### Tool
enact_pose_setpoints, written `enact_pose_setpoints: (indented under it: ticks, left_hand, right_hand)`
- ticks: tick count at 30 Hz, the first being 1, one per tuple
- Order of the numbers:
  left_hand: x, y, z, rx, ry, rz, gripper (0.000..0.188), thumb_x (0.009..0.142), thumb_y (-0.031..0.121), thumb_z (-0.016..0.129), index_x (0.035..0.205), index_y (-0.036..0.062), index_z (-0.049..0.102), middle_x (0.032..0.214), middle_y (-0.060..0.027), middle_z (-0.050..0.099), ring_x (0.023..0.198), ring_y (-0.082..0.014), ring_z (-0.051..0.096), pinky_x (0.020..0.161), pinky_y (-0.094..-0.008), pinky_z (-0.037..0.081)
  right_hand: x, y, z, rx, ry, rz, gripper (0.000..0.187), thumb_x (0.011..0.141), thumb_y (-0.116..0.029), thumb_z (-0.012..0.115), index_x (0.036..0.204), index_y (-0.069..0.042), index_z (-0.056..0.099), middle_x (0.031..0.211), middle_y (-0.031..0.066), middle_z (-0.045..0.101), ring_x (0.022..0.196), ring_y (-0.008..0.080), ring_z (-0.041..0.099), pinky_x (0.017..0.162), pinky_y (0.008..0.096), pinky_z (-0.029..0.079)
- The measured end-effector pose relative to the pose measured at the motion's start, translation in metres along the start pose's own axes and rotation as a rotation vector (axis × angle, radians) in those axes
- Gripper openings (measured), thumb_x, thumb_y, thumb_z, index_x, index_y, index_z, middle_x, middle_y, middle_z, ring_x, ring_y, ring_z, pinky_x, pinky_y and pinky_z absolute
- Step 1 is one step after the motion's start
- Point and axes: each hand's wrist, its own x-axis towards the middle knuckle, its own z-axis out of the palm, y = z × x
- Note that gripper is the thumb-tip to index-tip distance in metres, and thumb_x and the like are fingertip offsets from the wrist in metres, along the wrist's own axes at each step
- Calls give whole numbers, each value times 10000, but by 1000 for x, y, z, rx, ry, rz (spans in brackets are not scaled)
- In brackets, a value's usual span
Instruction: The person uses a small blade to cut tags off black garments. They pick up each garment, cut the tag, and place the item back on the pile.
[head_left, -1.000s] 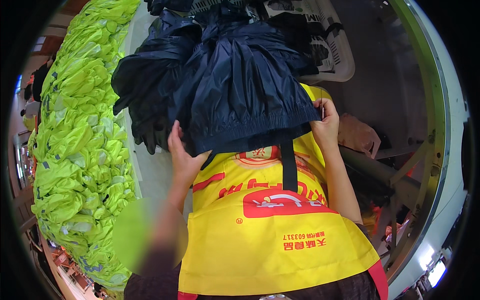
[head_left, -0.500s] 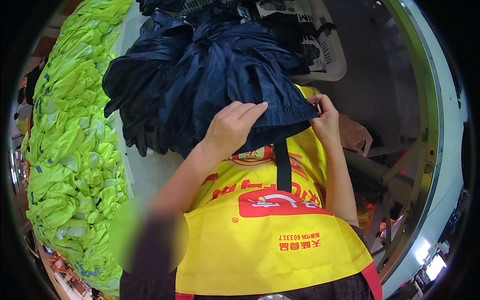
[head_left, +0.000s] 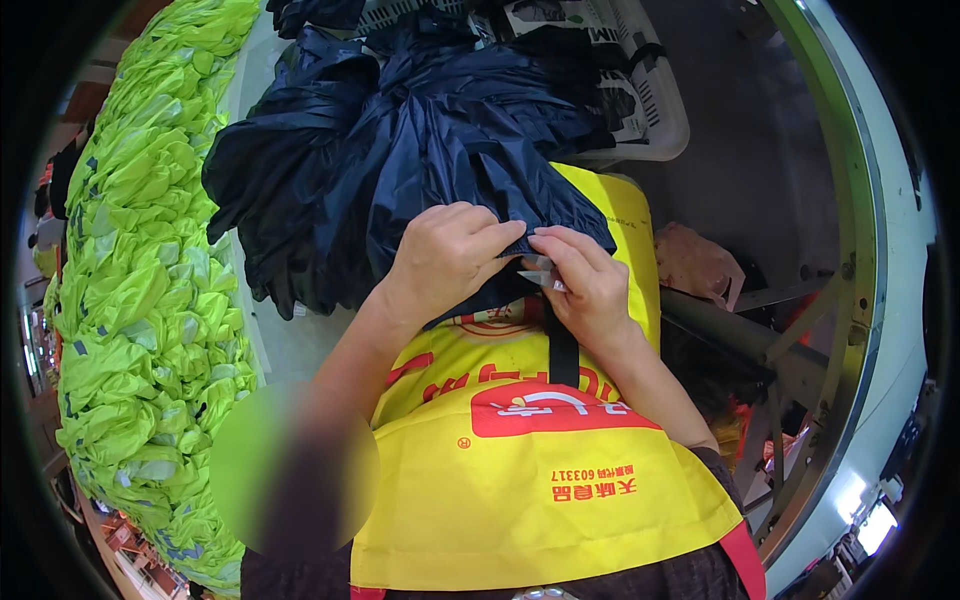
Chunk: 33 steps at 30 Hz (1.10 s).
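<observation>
A dark navy garment (head_left: pixel 440 150) of thin, shiny fabric lies bunched up in front of me, its gathered elastic edge reaching toward my lap. My left hand (head_left: pixel 445 255) is closed on that edge, thumb on top of the fabric. Close beside it, my right hand (head_left: pixel 590 290) pinches the same edge between thumb and finger. Small silvery thread snips (head_left: pixel 541 274) stick out from the right hand's fingers, just below the fabric edge; their handles are hidden in the palm. The fingertips of both hands nearly meet.
A long heap of fluorescent yellow-green garments (head_left: pixel 150 330) runs along the left. Behind the navy garment stands a white plastic basket (head_left: pixel 672 125) with printed packages. My yellow apron (head_left: pixel 520 520) covers my lap. A metal frame (head_left: pixel 850 300) and a pale table edge curve along the right.
My right hand has moved left along the garment's edge, from its right corner to beside my left hand. The snips now point left. The left hand has hardly moved.
</observation>
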Motion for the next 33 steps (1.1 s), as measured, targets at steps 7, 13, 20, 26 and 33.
enact_pose_setpoints:
  ticks: [7, 13, 20, 26, 33]
  left_hand:
    - [0, -5, -3, -175, -47, -151, 156, 749, 107, 672, 873, 15, 649, 737, -95, 616, 682, -243, 601, 636, -299, 477]
    - [3, -15, -19, -474, -147, -482, 227, 812, 214, 617, 841, -8, 656, 734, -127, 635, 618, -210, 589, 584, -287, 445]
    - [8, -30, -19, -761, -295, -580, 296, 860, 250, 578, 768, -31, 601, 634, -6, 523, 600, -92, 446, 583, -253, 380]
    - [7, -38, -2, -974, -175, -641, 315, 884, 266, 563, 714, 2, 548, 653, 38, 440, 634, -58, 384, 590, -233, 342]
    - [-3, -26, -1, -313, -33, -221, 157, 816, 159, 631, 880, 16, 651, 722, -56, 616, 665, -167, 575, 645, -248, 453]
  right_hand:
    - [21, 11, -23, 336, -28, 193, 94, 739, -51, 693, 819, -30, 648, 829, 105, 660, 726, 201, 644, 595, 254, 489]
    - [22, 10, -31, 276, 69, 267, 176, 746, -107, 722, 843, 5, 628, 749, 103, 614, 623, 171, 580, 559, 236, 442]
    - [34, 14, -12, 267, -95, 393, 225, 778, -202, 696, 838, -3, 611, 679, 94, 576, 629, 176, 547, 545, 275, 417]
    - [45, 36, 0, 392, -95, 507, 311, 857, -286, 609, 752, 4, 571, 602, 40, 470, 576, 125, 414, 532, 264, 334]
    - [36, 26, -20, 608, 138, 600, 215, 879, -207, 587, 834, 0, 619, 759, 63, 633, 718, 105, 586, 677, 214, 441]
